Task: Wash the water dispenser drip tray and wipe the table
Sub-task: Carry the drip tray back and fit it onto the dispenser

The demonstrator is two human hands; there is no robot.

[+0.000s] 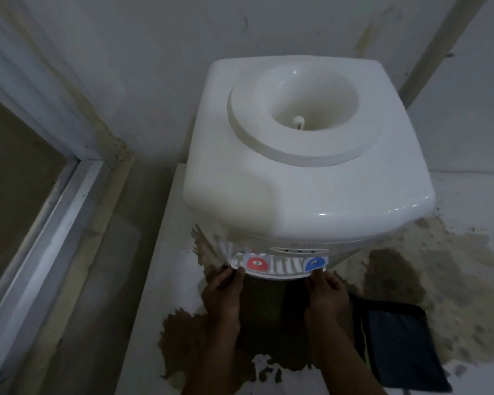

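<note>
Forearms reaching up from the bottom edge, over a brown stain (183, 332) spread across the white table (151, 280). Dark cloth (397, 337) lying flat just right of the right arm. Left hand (223, 292) gripping the left end of the drip tray (280, 269), thumb on its rim; right hand (325, 292) gripping the right end likewise. Tray sitting at the foot of the dispenser (305, 172), below the red tap (256, 263) and blue tap (315, 263). Beyond, empty bottle socket on top, then stained wall.
</note>
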